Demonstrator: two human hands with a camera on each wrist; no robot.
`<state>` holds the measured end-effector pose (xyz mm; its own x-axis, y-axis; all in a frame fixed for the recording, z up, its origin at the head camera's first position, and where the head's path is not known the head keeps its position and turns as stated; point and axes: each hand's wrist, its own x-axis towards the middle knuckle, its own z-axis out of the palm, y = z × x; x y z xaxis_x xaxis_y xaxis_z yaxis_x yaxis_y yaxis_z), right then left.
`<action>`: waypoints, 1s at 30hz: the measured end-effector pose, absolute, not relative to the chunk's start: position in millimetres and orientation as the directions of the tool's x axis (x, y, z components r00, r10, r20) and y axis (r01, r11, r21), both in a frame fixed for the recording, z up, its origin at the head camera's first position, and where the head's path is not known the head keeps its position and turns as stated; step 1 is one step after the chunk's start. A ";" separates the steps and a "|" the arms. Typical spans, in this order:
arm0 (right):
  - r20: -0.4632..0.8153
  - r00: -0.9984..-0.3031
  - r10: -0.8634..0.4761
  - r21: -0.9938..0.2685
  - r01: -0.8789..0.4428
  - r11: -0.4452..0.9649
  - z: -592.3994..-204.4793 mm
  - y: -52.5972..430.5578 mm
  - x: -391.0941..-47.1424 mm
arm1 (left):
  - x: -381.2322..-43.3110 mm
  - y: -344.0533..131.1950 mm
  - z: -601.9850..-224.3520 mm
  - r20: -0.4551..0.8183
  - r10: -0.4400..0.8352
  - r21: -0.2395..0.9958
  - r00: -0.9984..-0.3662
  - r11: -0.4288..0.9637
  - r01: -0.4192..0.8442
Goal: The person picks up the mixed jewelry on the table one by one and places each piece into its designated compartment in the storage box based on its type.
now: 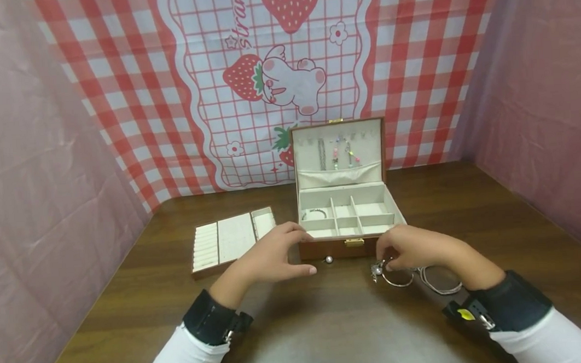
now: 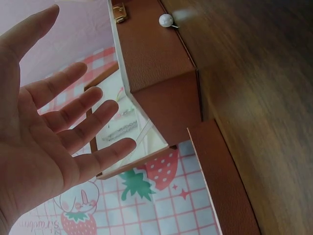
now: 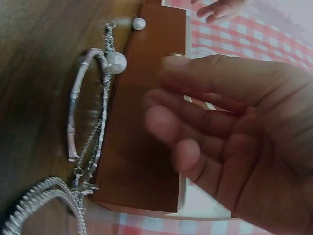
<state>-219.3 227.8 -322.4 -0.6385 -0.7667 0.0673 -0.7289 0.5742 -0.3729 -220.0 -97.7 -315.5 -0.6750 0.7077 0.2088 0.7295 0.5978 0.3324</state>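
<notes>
Left hand [image 1: 274,253] is near the box's front left corner, fingers spread, holding nothing. Right hand [image 1: 419,245] hovers by the silver bangle [image 3: 72,110], fingers loosely bent, nothing gripped. Bangle lies on the desk [image 1: 347,332] before the open jewelry box [image 1: 331,249], between a large pearl [image 3: 116,63] and a multi-strand bracelet [image 3: 30,198].

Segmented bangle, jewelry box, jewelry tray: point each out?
Segmented bangle [image 3: 73,105]: right wrist view, on its band.
Jewelry box [image 1: 320,250]: head view, on its front wall.
Jewelry tray [image 1: 236,236]: head view, on its flat middle panel.
</notes>
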 end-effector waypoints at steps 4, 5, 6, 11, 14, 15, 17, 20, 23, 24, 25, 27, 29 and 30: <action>-0.059 -0.650 -0.757 -0.382 -0.686 0.619 -327.0 226.4 -218.2 | -220.3 -96.9 -317.4 0.216 0.718 0.313 -0.662 0.591 0.744; -0.082 -0.654 -0.752 -0.378 -0.678 0.631 -327.9 226.0 -217.7 | -220.1 -96.7 -317.5 0.214 0.721 0.310 -0.660 0.590 0.745; -0.098 -0.656 -0.749 -0.374 -0.673 0.638 -328.7 225.4 -217.0 | -220.1 -96.5 -317.5 0.214 0.722 0.307 -0.657 0.589 0.747; -0.114 -0.651 -0.751 -0.348 -0.682 0.644 -332.3 222.4 -215.1 | -219.8 -96.8 -315.0 0.214 0.721 0.311 -0.659 0.589 0.746; -0.102 -0.647 -0.756 -0.326 -0.696 0.640 -333.5 221.0 -215.6 | -221.4 -97.3 -314.9 0.215 0.722 0.312 -0.658 0.588 0.747; -0.096 -0.645 -0.758 -0.316 -0.702 0.638 -334.1 220.7 -216.0 | -221.9 -97.3 -315.1 0.214 0.723 0.313 -0.656 0.586 0.748; -0.087 -0.649 -0.756 -0.296 -0.708 0.642 -335.4 220.1 -216.6 | -222.4 -97.1 -315.9 0.215 0.725 0.312 -0.654 0.584 0.750; -0.075 -0.670 -0.738 -0.243 -0.706 0.666 -336.6 218.9 -216.4 | -221.5 -96.7 -315.7 0.216 0.729 0.308 -0.650 0.581 0.753; -0.063 -0.708 -0.704 -0.202 -0.682 0.703 -334.8 218.5 -214.7 | -220.5 -96.6 -315.5 0.209 0.730 0.304 -0.651 0.584 0.753; -0.056 -0.721 -0.691 -0.200 -0.670 0.715 -333.1 218.6 -213.8 | -220.2 -96.6 -315.5 0.207 0.730 0.305 -0.651 0.584 0.752; -0.046 -0.733 -0.679 -0.205 -0.658 0.724 -331.1 219.1 -212.9 | -220.3 -96.6 -315.9 0.204 0.731 0.304 -0.651 0.585 0.752; -0.015 -0.755 -0.655 -0.210 -0.638 0.741 -326.2 221.1 -211.5 | -220.2 -96.6 -316.1 0.202 0.732 0.303 -0.651 0.585 0.752; 0.021 -0.773 -0.634 -0.211 -0.624 0.753 -321.3 223.3 -210.8 | -220.4 -96.7 -317.0 0.204 0.734 0.304 -0.648 0.581 0.755; 0.044 -0.775 -0.630 -0.198 -0.625 0.755 -319.1 224.3 -210.9 | -220.6 -96.7 -317.6 0.207 0.736 0.302 -0.645 0.579 0.758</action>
<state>-210.9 224.3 -319.1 -0.7753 -0.6300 0.0437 -0.6248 0.7552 -0.1980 -220.6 -96.7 -317.6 -0.6446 0.7359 0.2070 0.7576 0.5788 0.3017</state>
